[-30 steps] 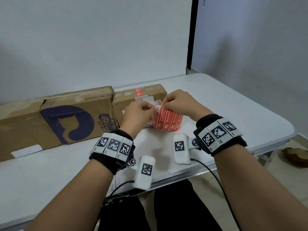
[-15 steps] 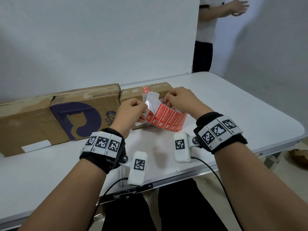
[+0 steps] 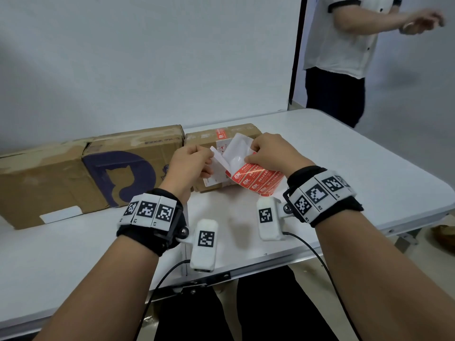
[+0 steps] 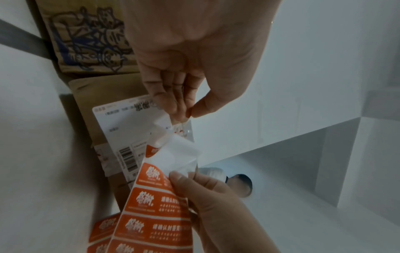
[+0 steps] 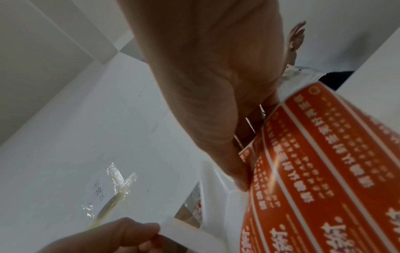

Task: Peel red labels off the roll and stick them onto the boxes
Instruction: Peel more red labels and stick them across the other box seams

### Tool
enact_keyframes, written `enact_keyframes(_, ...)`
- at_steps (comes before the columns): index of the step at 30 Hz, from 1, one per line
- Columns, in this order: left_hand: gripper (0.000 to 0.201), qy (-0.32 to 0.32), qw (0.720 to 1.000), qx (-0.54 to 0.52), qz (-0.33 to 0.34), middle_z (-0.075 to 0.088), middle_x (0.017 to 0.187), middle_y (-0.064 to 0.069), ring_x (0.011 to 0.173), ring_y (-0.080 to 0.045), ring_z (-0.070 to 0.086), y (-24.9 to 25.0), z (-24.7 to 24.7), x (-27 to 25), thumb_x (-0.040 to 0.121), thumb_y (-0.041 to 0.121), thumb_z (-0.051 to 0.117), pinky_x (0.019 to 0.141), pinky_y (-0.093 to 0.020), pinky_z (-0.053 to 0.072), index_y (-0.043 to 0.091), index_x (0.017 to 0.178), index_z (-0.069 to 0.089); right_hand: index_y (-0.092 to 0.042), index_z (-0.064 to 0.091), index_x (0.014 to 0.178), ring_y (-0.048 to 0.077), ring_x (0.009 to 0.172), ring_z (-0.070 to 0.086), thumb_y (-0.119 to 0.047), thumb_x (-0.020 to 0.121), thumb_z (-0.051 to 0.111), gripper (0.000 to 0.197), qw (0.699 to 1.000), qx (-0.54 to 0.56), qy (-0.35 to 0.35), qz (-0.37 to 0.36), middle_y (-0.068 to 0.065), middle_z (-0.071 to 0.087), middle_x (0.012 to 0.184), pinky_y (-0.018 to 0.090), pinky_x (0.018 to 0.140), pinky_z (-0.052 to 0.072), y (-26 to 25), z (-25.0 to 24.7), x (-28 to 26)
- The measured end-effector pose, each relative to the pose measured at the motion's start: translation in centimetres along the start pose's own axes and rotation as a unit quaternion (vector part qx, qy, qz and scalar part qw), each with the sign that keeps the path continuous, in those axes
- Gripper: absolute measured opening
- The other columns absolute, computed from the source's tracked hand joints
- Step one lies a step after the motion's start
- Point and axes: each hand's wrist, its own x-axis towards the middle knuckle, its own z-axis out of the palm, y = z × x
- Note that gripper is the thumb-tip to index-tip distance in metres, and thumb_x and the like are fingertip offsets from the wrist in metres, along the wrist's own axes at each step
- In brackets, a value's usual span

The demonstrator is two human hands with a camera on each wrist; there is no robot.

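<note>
My right hand (image 3: pixel 249 156) holds a strip of red labels (image 3: pixel 258 181) from the roll, thumb pressed on its white backing (image 3: pixel 235 151). My left hand (image 3: pixel 209 160) pinches the end of one label (image 3: pixel 218 160), its white back facing me; one red corner (image 4: pixel 151 150) still clings to the strip. Both hands hover in front of a small cardboard box (image 3: pixel 246 131) that carries a red label (image 3: pixel 219 133) on top. A larger box with a purple logo (image 3: pixel 128 173) stands to its left. In the right wrist view the thumb (image 5: pixel 237 178) pins the strip (image 5: pixel 324 171).
A third, plain box (image 3: pixel 37 183) lies at the far left, and a white sticker (image 3: pixel 61 214) is on the large box's front. A person in a white shirt (image 3: pixel 342 45) stands beyond the white table (image 3: pixel 369 156) at the back right. The table's near edge runs under my wrists.
My left hand has pulled left, drawing the label further off the backing. The strip has risen in my right hand. The head view has tilted up, so the standing person shows.
</note>
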Motion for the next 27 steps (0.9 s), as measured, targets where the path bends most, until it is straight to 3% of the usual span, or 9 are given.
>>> enact_keyframes(3,0.011,0.012,1.000,-0.019,0.009,0.059,0.073,-0.004,0.052,-0.012,0.056,0.4,-1.5,0.2,0.088,0.014,0.057,0.052,-0.022,0.047,0.012,0.077,0.059,-0.022,0.045,0.061,0.023,0.075,0.057,-0.027,0.084,0.062,0.029,1.000,-0.018,0.009,0.011,-0.002,0.054,0.071,0.026,0.056,0.038,-0.2,0.2,0.3)
enact_keyframes(5,0.009,0.028,0.999,-0.042,0.013,0.058,0.072,-0.003,0.050,-0.012,0.055,0.9,-2.7,0.4,0.088,0.015,0.058,0.050,-0.022,0.046,0.012,0.079,0.059,-0.025,0.039,0.061,0.022,0.076,0.055,-0.029,0.084,0.062,0.033,1.000,-0.019,0.008,0.010,-0.005,0.050,0.071,0.025,0.052,0.033,-0.5,0.2,0.3)
enact_keyframes(7,0.009,0.045,0.997,-0.057,0.016,0.057,0.071,-0.003,0.048,-0.012,0.054,1.3,-3.7,0.6,0.088,0.014,0.058,0.049,-0.022,0.045,0.012,0.079,0.058,-0.021,0.052,0.073,0.020,0.080,0.060,-0.035,0.083,0.063,0.021,1.000,-0.004,0.016,-0.005,-0.004,0.060,0.082,0.027,0.059,0.041,-1.0,0.1,0.3)
enact_keyframes(10,0.010,0.050,0.996,-0.067,0.019,0.057,0.070,-0.001,0.047,-0.011,0.054,2.1,-4.6,0.9,0.088,0.015,0.058,0.051,-0.022,0.044,0.013,0.078,0.057,-0.019,0.063,0.087,0.015,0.078,0.063,-0.041,0.084,0.064,0.022,0.994,0.062,0.077,-0.051,-0.005,0.066,0.088,0.031,0.069,0.050,-2.9,-0.8,0.6)
enact_keyframes(14,0.006,0.055,0.995,-0.076,0.028,0.056,0.064,0.003,0.046,-0.011,0.051,3.6,-5.5,1.1,0.086,0.014,0.058,0.052,-0.022,0.042,0.012,0.081,0.058,-0.018,0.063,0.086,0.008,0.075,0.056,-0.029,0.085,0.066,0.011,0.964,0.111,0.131,-0.203,-0.006,0.061,0.086,0.020,0.067,0.041,-7.0,-2.0,2.0)
enact_keyframes(17,0.005,0.082,0.993,-0.083,0.019,0.051,0.068,0.002,0.045,-0.011,0.048,5.1,-6.7,1.6,0.085,0.016,0.061,0.049,-0.021,0.041,0.012,0.083,0.058,-0.021,0.060,0.083,0.006,0.074,0.053,-0.026,0.086,0.065,0.008,0.943,0.102,0.140,-0.284,-0.011,0.055,0.081,0.017,0.068,0.040,-10.1,-2.1,3.0)
enact_keyframes(20,0.008,0.103,0.990,-0.099,-0.004,0.048,0.071,0.000,0.047,-0.013,0.045,6.3,-8.1,2.3,0.083,0.016,0.061,0.044,-0.021,0.037,0.010,0.087,0.060,-0.019,0.061,0.085,0.010,0.076,0.056,-0.029,0.085,0.066,0.011,0.932,0.095,0.130,-0.326,-0.008,0.056,0.084,0.022,0.072,0.046,-12.5,-1.6,4.0)
enact_keyframes(24,0.010,0.124,0.988,-0.090,-0.015,0.046,0.075,0.000,0.049,-0.013,0.044,7.3,-9.4,2.8,0.080,0.016,0.058,0.046,-0.023,0.032,0.009,0.088,0.059,-0.016,0.062,0.090,0.013,0.078,0.055,-0.028,0.087,0.064,0.012,0.925,0.037,0.129,-0.356,-0.007,0.053,0.087,0.033,0.076,0.051,-15.1,-0.8,5.3)
enact_keyframes(27,0.008,0.138,0.987,-0.079,-0.016,0.046,0.075,0.000,0.050,-0.013,0.044,7.5,-10.1,3.2,0.080,0.015,0.056,0.047,-0.022,0.034,0.009,0.085,0.057,-0.017,0.060,0.091,0.015,0.080,0.054,-0.027,0.089,0.059,0.010,0.920,0.014,0.153,-0.362,-0.007,0.051,0.088,0.034,0.073,0.050,-16.4,-0.5,6.0)
